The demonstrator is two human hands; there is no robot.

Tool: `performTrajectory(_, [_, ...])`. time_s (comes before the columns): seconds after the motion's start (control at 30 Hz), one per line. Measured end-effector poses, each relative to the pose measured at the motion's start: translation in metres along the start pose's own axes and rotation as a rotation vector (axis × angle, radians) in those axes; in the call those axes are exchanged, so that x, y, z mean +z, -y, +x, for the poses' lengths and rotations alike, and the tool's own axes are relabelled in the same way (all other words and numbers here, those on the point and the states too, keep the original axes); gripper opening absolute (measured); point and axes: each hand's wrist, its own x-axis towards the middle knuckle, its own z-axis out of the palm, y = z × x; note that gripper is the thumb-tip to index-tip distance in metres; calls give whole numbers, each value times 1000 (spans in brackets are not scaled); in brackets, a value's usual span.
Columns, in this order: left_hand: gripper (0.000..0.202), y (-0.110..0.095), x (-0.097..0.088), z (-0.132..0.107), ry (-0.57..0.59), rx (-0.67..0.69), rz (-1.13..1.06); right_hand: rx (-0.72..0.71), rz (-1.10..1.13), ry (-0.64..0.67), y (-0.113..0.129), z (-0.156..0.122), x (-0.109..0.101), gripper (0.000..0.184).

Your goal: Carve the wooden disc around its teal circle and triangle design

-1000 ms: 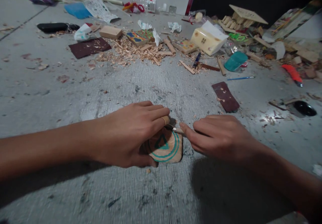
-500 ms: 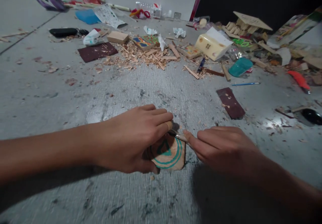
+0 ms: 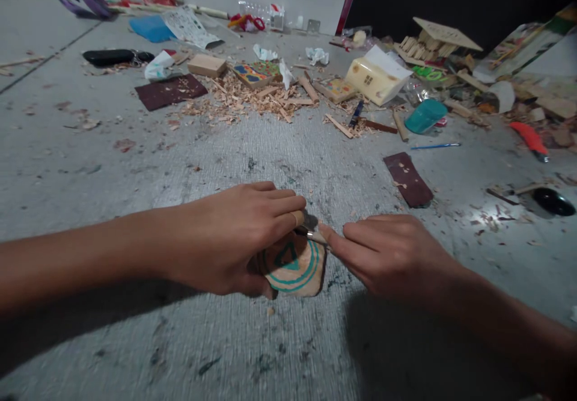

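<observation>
A small wooden piece (image 3: 311, 278) with rounded corners lies on the floor, painted with teal rings around a teal triangle. My left hand (image 3: 256, 226), a ring on one finger, grips it from the left; the thumb presses the near left edge and the fingers arch over the far side, hiding part of it. Pinched in my right hand (image 3: 383, 247) is a slim paintbrush (image 3: 315, 237) with a light wooden handle and a shiny metal collar. Its dark tip reaches the piece's far edge beside my left fingers and is partly hidden there.
Wood shavings (image 3: 252, 97) are heaped ahead, with painted blocks (image 3: 255, 75) among them. Dark red sandpaper sheets (image 3: 408, 178) lie at right and far left. A blue paintbrush (image 3: 435, 146), an orange-handled tool (image 3: 528, 138) and a teal container (image 3: 425, 116) lie at right.
The whole view has shifted slightly, so things sit a little further left and higher. Both hands keep nearly the same hold, with the brush still at the wooden piece's far edge.
</observation>
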Motion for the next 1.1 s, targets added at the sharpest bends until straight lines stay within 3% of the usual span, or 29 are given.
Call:
performTrajectory(0.17, [54,1,-1,0,17,6,-7,178,258,31,5,1,1,23])
performTrajectory(0.37, [56,4,0,0,13,21,-20,124,137,-21,7,4,1,23])
performTrajectory(0.57, [58,7,1,0,21,17,-24,256,423,-14,4,7,2,13])
performTrajectory(0.77, [59,8,3,-2,2,33,-19,73,-33,-6,13,7,-3,29])
performTrajectory(0.83, [61,8,4,-1,-3,33,-7,48,-90,-10,13,7,-4,31])
performTrajectory(1.1, [62,10,0,-2,21,25,-59,144,298,-22,-9,6,-1,21])
